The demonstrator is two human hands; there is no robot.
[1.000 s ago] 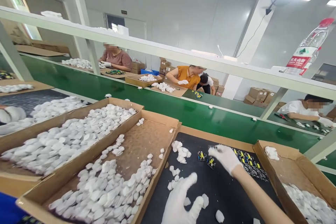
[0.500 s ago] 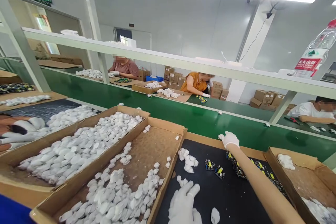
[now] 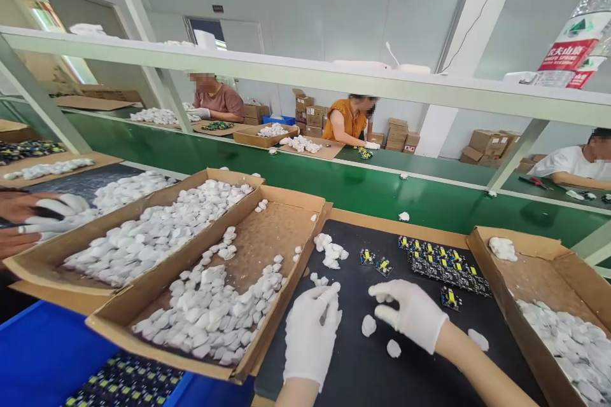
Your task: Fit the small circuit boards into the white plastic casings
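Note:
My left hand (image 3: pixel 312 334), in a white glove, is over the black mat (image 3: pixel 358 369). Its fingers curl together at the tips, and whatever they may hold is hidden. To its right, my gloved right hand (image 3: pixel 408 311) has thumb and fingers apart with nothing visible between them. Just below its thumb lies a white lump (image 3: pixel 368 325), with another white lump (image 3: pixel 394 348) nearer me. A small cluster of white lumps (image 3: pixel 330 251) lies beyond my left hand. Two small circuit boards (image 3: pixel 382 266) with yellow parts sit beyond my hands, near rows of similar boards (image 3: pixel 442 261).
Cardboard trays of white lumps (image 3: pixel 248 372) stand at left, and another tray (image 3: pixel 539 331) at right. Past the mat runs a green conveyor belt (image 3: pixel 310 187), with a shelf (image 3: pixel 286 73) above. A blue bin (image 3: pixel 28 350) holds boards. A co-worker's gloved hands (image 3: pixel 57 213) are at far left.
My right hand has come back from the conveyor edge to the mat, and a white lump now sits on the belt there. My left hand has turned and curled its fingers. The view has tilted down.

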